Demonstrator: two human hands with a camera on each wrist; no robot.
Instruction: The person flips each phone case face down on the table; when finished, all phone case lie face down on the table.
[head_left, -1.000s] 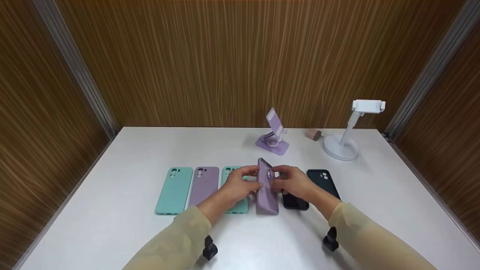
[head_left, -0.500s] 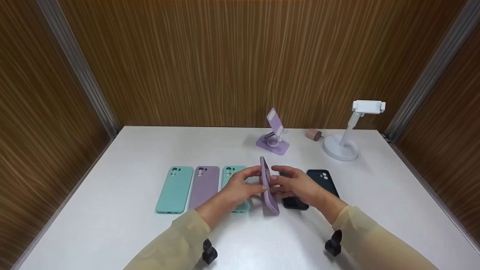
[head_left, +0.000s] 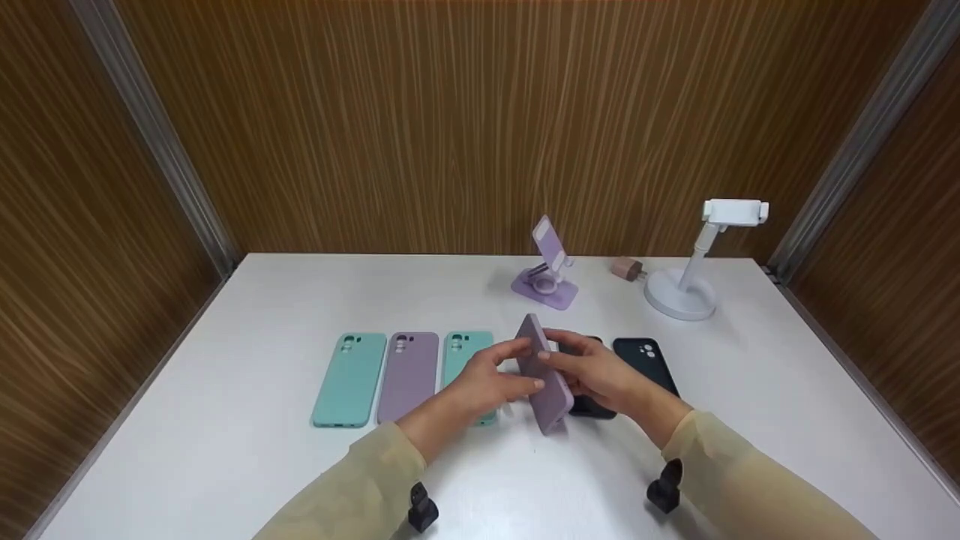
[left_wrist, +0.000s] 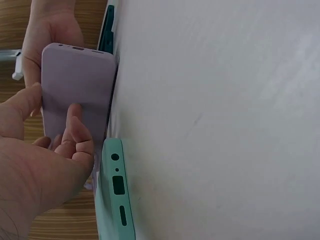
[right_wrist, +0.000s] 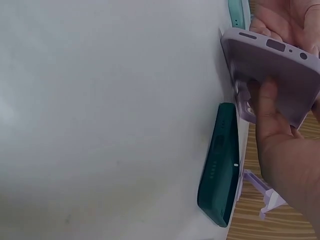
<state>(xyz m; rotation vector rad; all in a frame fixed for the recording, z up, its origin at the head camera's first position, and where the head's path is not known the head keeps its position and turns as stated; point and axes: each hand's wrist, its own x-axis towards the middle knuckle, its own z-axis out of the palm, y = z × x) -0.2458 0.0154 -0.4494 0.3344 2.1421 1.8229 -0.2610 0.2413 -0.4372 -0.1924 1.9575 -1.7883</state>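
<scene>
Both hands [head_left: 495,379] hold a lilac case [head_left: 546,379] — no readable writing.

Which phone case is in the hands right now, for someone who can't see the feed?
On the white table, find the row of phone cases lying flat. The lilac phone case is near the row's middle, held between left hand and right hand. It alone stands tilted on edge.
</scene>
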